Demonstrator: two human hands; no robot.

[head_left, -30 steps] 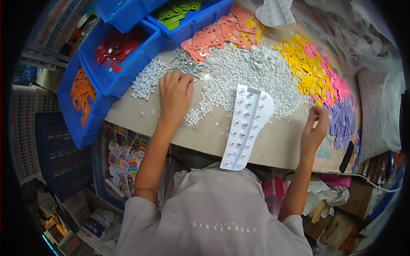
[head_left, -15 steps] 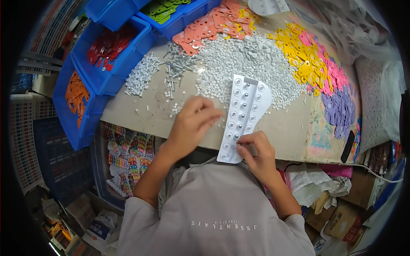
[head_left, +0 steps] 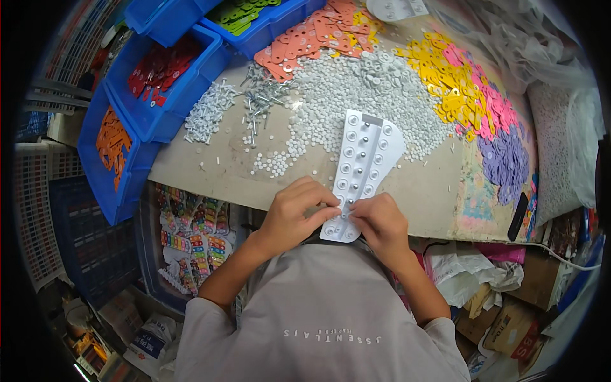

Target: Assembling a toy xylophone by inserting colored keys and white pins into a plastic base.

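Left hand (head_left: 294, 211) has been brought in beside the right hand (head_left: 386, 227), fingertips of both bunched over the lower end of the white board (head_left: 354, 160) at the near edge of the table (head_left: 421, 198), anything pinched being too hidden to tell.

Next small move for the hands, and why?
I'd lightly press down with the right hand near the close end of the white board, the left hand steadying it. Both hands are close together there, just below the nearest visible metal stud of the middle row. Whether they pinch a part is too small to tell.
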